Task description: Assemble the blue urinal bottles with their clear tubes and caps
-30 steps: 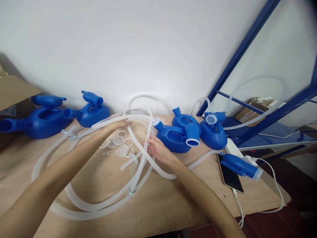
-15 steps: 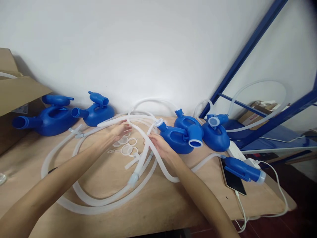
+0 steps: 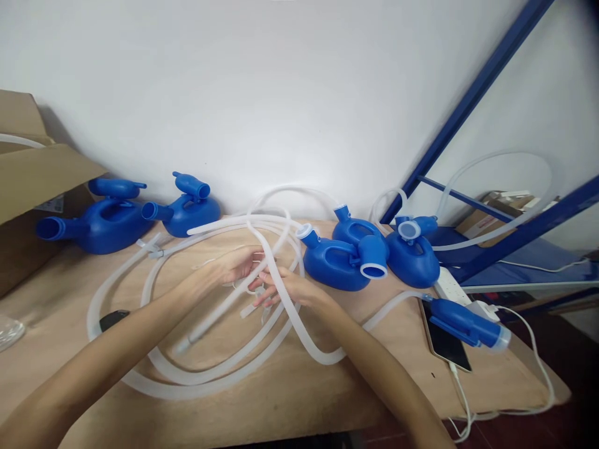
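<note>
A milky, flexible plastic tube slants through my left hand, whose fingers are curled against it. Its free end points down toward the lower left. My right hand is close beside, fingers spread over small clear plastic parts; another stretch of tubing crosses in front of it. Whether its thumb presses the tube is hard to see. More of the tubing lies in wide loops on the wooden table. The hands partly hide white plastic rings.
Blue plastic bottles with handles stand along the wall: one and another at left, a third at right, with more behind. A blue bottle piece rests on a phone. A cardboard box and blue rack flank them.
My hands have come together over the plastic parts. The tube end with its fitting has swung from below my right hand to the lower left. The view has shifted slightly.
</note>
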`<state>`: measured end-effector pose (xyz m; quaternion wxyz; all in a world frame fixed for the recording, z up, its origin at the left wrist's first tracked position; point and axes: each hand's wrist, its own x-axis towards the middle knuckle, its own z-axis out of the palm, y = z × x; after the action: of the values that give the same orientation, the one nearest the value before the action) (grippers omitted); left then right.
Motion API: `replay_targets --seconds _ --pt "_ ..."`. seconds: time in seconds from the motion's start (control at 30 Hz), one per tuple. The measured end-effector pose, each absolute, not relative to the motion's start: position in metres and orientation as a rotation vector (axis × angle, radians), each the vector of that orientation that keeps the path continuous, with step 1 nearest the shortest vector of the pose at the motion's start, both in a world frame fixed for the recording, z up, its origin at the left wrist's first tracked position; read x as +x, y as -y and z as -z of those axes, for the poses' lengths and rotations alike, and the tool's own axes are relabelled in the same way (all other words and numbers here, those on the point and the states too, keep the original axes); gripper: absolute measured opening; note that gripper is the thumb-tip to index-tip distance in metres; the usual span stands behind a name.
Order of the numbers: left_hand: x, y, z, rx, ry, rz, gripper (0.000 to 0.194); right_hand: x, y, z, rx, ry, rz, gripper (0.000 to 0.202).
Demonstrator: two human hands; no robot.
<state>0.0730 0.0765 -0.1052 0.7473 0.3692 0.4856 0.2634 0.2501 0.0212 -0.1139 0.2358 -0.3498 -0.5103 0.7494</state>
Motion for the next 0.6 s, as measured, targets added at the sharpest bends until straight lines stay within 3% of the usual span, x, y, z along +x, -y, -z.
replay_targets --seconds 0.13,0.23,0.37,0.43,0.53,0.6 --pt "0.071 -0.079 0.099 0.839 -1.080 -0.653 0.016 0.257 -0.020 0.104 -1.028 1.435 -2.115 0.032" --pt "0.067 -0.075 0.093 0.864 -1.079 -0.579 0.015 0.266 -0.024 0.090 -0.896 1.392 -2.199 0.039" --pt "0.058 -0.061 0.078 1.042 -1.053 -0.301 0.042 0.278 -0.028 0.078 -0.769 1.217 -2.212 0.061" --pt "0.050 -0.054 0.064 1.237 -1.117 -0.245 0.046 0.281 -0.030 0.077 -0.808 1.158 -2.139 0.053" --pt "0.029 -0.043 0.039 1.609 -1.275 -0.280 0.040 0.283 -0.028 0.077 -0.797 1.182 -2.017 0.025" --pt "0.007 -0.036 0.026 1.811 -1.366 -0.380 0.035 0.283 -0.026 0.076 -0.811 1.239 -1.963 0.023"
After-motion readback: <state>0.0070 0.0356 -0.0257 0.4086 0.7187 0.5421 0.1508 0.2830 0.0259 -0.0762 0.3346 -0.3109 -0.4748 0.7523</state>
